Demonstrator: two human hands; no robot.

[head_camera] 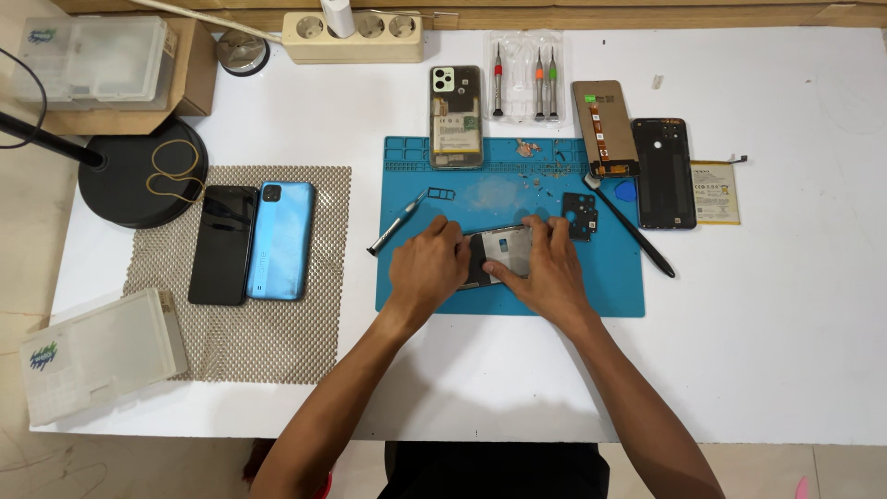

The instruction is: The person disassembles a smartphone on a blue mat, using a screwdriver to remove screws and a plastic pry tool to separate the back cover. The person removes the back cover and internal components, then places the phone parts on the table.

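Your left hand [427, 268] and right hand [552, 270] both pinch the phone [504, 251] on the blue mat [610, 286], frame centre.

Both hands, left hand [427, 268] and right hand [547, 268], grip an opened phone [502, 254] on the blue mat [610, 286].

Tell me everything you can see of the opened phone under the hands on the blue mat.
The opened phone lies flat, long side across, near the front middle of the blue mat. Its back is off: a pale metallic panel with a small blue mark shows between dark end sections, inside a thin dark frame. The left hand covers its left end, and the right hand its right end, thumb pressing on the lower edge. Finer inner parts are too small to tell.
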